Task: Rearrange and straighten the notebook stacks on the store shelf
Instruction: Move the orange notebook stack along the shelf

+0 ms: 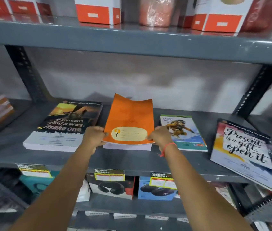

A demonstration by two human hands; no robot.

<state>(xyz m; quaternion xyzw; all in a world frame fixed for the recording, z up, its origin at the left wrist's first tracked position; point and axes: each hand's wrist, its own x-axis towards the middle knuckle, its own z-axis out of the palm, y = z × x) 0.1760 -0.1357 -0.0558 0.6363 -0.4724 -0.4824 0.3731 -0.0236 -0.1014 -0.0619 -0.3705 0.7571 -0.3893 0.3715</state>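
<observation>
Grey metal shelf (pixel 131 157), middle tier. Left hand (pixel 93 137) and right hand (pixel 160 136) each clamped on a near corner of the orange notebook (pixel 130 120), its far end raised off the white stack (pixel 126 146) beneath. Dark-cover stack (pixel 65 125) just left; cartoon-cover notebook (pixel 182 132) just right; "Present is a gift" notebook (pixel 245 152) skewed, overhanging the edge.

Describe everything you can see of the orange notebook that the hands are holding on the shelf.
The orange notebook is thin and soft-covered, paper or card by its look, with a cream oval label panel and a round logo reading "YOU" near its front edge. Its far end curls upward while the near edge rests on a small pile of white-edged notebooks. The left hand pinches its near left corner and the right hand its near right corner. It sits mid-shelf, between other stacks.
</observation>
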